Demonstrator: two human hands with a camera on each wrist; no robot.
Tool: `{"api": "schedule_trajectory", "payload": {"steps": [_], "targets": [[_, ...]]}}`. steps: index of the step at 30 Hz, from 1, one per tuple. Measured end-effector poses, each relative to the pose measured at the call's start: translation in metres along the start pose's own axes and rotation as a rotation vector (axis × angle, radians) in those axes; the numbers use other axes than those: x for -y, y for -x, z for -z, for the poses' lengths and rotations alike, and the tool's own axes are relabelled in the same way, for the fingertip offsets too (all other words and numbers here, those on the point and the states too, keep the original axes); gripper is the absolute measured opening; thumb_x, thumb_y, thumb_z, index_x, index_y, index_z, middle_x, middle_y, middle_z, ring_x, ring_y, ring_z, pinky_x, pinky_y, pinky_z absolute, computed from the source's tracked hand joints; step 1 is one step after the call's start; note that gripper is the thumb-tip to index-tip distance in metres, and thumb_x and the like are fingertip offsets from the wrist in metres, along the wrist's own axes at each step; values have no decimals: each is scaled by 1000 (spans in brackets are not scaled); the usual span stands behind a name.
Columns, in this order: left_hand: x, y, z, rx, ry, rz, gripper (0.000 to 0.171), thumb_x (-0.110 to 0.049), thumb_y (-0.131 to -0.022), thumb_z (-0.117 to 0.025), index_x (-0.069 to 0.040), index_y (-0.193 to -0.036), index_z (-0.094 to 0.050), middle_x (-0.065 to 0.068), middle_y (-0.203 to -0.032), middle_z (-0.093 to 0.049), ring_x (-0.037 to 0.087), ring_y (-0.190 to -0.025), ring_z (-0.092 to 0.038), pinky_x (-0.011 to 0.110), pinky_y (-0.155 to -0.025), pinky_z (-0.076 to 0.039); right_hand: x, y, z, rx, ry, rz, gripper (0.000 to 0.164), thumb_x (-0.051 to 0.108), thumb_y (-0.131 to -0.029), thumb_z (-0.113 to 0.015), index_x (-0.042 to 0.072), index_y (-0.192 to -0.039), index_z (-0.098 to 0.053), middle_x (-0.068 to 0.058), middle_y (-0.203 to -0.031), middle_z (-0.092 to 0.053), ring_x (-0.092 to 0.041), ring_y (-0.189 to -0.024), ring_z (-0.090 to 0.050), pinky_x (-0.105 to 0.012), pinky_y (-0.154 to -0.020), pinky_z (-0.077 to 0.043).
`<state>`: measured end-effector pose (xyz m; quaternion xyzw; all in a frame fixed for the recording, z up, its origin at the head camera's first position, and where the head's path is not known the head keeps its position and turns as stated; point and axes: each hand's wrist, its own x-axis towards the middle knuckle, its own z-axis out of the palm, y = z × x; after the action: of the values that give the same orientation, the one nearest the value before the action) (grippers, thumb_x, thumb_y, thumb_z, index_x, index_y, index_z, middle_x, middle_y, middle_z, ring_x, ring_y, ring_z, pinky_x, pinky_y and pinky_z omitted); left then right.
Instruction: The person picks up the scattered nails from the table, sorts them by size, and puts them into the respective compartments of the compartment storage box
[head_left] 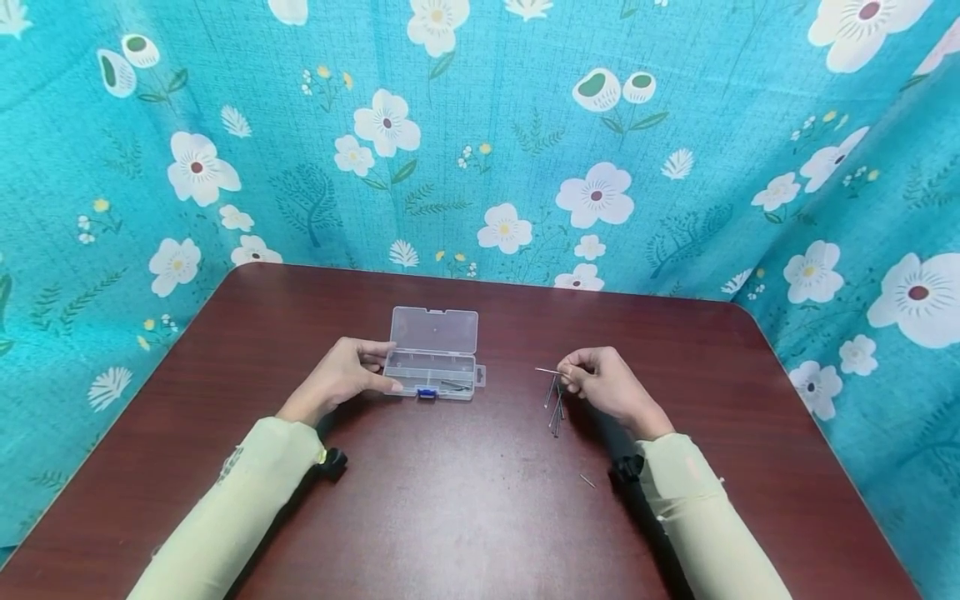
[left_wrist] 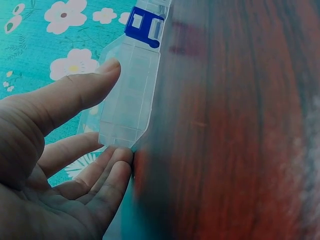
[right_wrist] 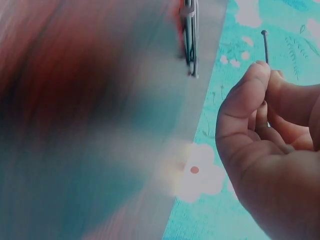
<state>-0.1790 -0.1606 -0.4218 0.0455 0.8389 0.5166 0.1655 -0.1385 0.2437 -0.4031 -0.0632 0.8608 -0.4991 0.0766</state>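
One nail point(right_wrist: 266, 49), pinched in the right hand point(head_left: 611, 387), looks mid-pickup, likely needing a leftward carry to the box point(head_left: 431, 362) the left hand point(head_left: 341, 375) grips

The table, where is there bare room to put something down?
The table looks bare this side of the box, between the sleeves, except a small piece toward the right. Another free patch lies between the right hand and the table's right edge. It's crowded where the left hand holds the box, and around the nails.
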Motion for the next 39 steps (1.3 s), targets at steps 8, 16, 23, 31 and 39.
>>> {"api": "schedule_trajectory", "payload": {"steps": [8,16,23,31,39], "targets": [[-1,-1,-1,4,3,3,78,-11,-68,-95,-2,-138,-61,16,-114,-70,27,-98,-65,28,-76,-55,11,-5,-19,-6,-7,14,16,2,-101,-59,-9,-100,-70,-16,-81,-66,-21,-70,-59,-29,-63,-52],[-1,0,0,-1,-13,4,77,-12,-68,-95,-2,-137,-62,16,-116,-70,27,-100,-64,28,-77,-53,25,-15,-42,31,2,0,18,9,-102,-61,-5,-98,-72,-9,-77,-64,-20,-69,-59,-31,-59,-50],[-1,0,0,-3,-25,-2,77,-12,-67,-95,-3,-136,-62,15,-115,-70,27,-99,-64,29,-77,-54,37,-24,-58,53,21,35,18,9,-101,-62,-4,-95,-73,-6,-75,-64,-19,-68,-60,-29,-60,-48],[-1,-1,0,-5,-21,1,78,-11,-67,-95,-2,-137,-62,16,-117,-70,27,-99,-65,28,-77,-54,44,-37,-75,78,34,60,20,11,-101,-63,-2,-90,-74,-8,-74,-65,-19,-68,-59,-31,-60,-43],[-1,-1,1,2,-16,-3,78,-11,-68,-95,-2,-137,-61,17,-118,-70,28,-100,-65,28,-76,-54,55,-46,-91,93,92,89,21,11,-100,-64,2,-84,-74,-5,-71,-63,-14,-63,-53,-30,-58,-40]]}}
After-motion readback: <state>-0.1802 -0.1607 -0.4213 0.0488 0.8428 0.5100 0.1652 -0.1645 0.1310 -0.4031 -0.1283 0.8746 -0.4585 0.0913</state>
